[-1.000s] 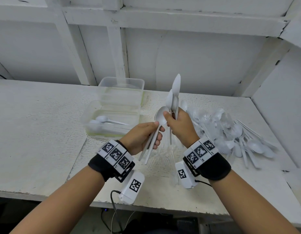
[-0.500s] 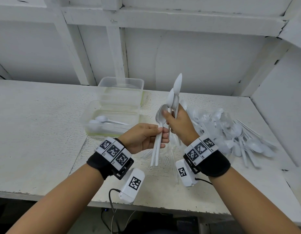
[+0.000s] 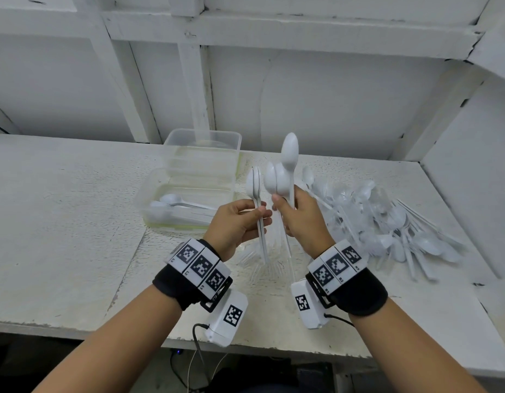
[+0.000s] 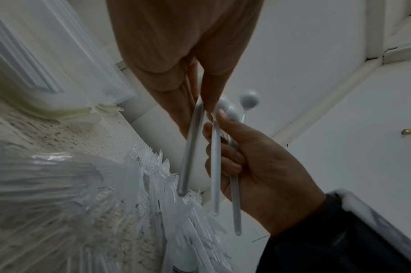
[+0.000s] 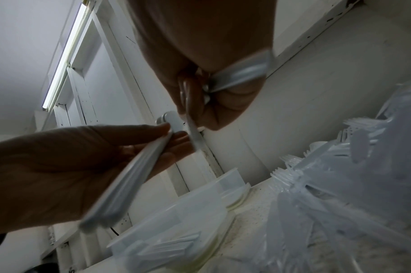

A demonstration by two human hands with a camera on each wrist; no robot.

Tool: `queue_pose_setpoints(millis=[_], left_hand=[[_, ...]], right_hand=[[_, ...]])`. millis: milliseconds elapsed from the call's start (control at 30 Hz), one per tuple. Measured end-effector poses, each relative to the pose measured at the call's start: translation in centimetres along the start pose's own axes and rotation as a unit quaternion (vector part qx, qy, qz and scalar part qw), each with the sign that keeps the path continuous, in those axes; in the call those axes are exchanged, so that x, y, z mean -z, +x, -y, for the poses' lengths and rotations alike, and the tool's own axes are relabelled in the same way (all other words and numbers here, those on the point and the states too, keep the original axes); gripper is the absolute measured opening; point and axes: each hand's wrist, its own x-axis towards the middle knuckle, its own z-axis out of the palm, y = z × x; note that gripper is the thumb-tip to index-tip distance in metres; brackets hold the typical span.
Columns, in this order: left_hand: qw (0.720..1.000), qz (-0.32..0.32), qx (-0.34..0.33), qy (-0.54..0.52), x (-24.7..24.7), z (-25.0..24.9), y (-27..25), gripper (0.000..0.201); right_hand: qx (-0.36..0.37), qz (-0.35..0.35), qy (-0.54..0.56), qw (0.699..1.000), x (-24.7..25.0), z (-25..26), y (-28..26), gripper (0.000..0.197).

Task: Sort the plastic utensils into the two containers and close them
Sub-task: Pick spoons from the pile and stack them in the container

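Spoons | bunched bowl-up in right hand for transfer | left hand pinching two stems | near container awaiting them

A white, rough-topped table carried everything. At about eleven o'clock of its middle sat a clear container with a few white spoons inside, and a second clear container stood just behind it, touching. At three o'clock lay a loose heap of white spoons. A spread of clear forks lay near the front edge at six o'clock.
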Motion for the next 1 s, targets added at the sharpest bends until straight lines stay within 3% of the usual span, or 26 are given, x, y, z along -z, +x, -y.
queue_pose_setpoints(millis=[167,467,567,767,1000], left_hand=[[1.0,-0.011,0.002,-0.006,-0.3,0.3,0.1,0.025],[1.0,0.017,0.008,0.001,-0.1,-0.1,-0.4,0.013],[1.0,0.007,0.009,0.021,0.0,0.0,-0.5,0.009],[1.0,-0.001,0.019,-0.003,0.2,0.0,-0.5,0.011],[1.0,0.011,0.02,-0.006,-0.1,0.1,-0.6,0.012]], right_hand=[[0.008,-0.018,0.006,1.0,-1.1,0.2,-0.3,0.006],[-0.035,0.026,0.001,0.999,-1.3,1.3,-0.4,0.029],[-0.04,0.038,0.019,0.998,-1.0,1.6,-0.3,0.022],[-0.026,-0.012,-0.021,0.999,-0.6,0.3,0.0,0.005],[0.022,-0.029,-0.048,0.998,-1.4,0.0,-0.5,0.017]])
